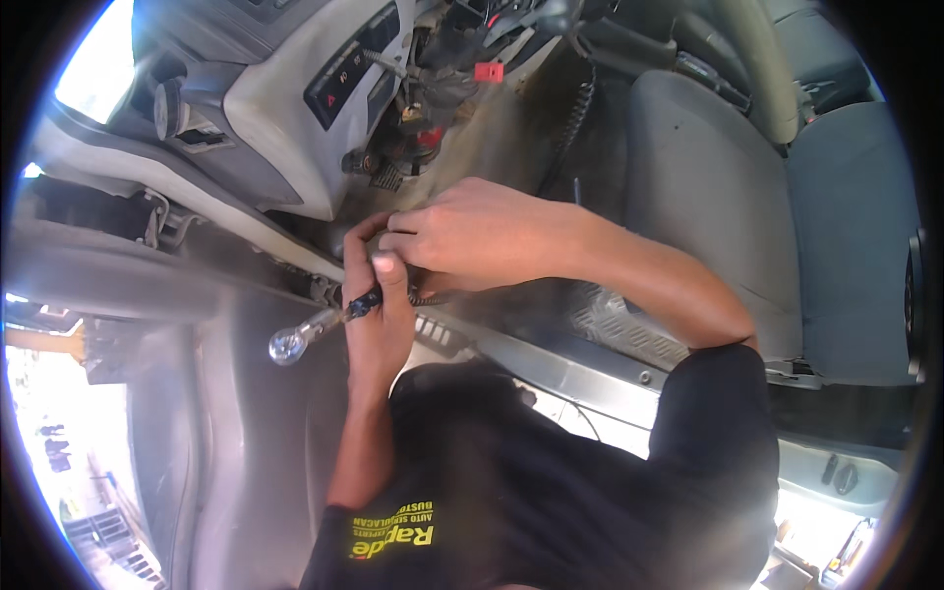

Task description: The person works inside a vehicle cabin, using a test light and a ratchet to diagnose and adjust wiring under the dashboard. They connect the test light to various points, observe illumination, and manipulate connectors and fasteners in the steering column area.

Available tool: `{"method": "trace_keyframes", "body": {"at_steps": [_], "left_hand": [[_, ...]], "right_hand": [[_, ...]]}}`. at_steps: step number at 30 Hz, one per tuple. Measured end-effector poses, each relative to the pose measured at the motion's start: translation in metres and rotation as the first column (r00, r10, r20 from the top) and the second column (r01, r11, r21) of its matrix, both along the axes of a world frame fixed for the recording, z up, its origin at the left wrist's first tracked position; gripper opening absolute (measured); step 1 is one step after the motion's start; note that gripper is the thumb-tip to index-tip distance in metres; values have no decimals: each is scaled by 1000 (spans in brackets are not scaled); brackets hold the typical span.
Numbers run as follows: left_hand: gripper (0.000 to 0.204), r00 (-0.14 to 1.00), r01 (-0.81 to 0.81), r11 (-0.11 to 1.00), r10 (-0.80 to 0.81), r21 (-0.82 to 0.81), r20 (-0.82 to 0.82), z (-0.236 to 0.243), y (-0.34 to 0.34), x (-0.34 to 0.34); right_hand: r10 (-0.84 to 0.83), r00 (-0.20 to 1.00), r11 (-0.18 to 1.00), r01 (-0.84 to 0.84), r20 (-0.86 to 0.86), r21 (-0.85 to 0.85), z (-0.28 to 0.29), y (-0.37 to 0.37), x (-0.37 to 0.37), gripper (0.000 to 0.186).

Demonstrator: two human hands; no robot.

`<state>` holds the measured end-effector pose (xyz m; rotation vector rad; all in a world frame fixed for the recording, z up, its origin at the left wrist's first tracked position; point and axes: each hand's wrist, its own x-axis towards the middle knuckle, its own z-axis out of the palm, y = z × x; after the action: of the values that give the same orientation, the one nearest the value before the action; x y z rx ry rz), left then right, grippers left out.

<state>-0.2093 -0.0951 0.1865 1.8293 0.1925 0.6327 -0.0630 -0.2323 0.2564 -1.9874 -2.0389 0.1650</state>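
My left hand [382, 320] and my right hand [433, 236] meet low beside the dashboard's lower edge. Their fingers are curled together, and whatever lies between them is hidden. The left thumb points away from me, and a black band [364, 303] crosses the base of that hand. From beside the left hand juts a shiny metal piece [320, 324] with a rounded, glassy-looking end; its inner end is out of sight, and I cannot tell whether that hand holds it. A dark coiled cord [428, 301] shows just under the right hand.
Ahead is an opened dashboard with exposed wiring [433, 93] and a red tag-like piece [489, 72]. A grey trim panel with switches [339, 93] hangs at its left. The grey door [256, 413] lies left, a grey seat [713, 197] right. Another coiled cable [575, 118] runs ahead.
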Motion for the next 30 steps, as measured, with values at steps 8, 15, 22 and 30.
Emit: {"method": "trace_keyframes", "body": {"at_steps": [8,15,22,30], "left_hand": [[36,984,-17,999,11,32,178,58,-13,53],[24,893,-71,995,30,75,448,84,-25,163],[19,873,-130,986,63,106,484,84,-15,237],[20,890,-120,989,71,81,451,82,-19,246]], "right_hand": [[-113,944,628,-175,311,758,0,-12,71,29],[-474,878,350,115,70,929,-17,-59,143,6],[-492,870,249,165,-22,954,-8,-57,153,15],[-416,905,331,57,92,942,-15,-53,157,19]]}}
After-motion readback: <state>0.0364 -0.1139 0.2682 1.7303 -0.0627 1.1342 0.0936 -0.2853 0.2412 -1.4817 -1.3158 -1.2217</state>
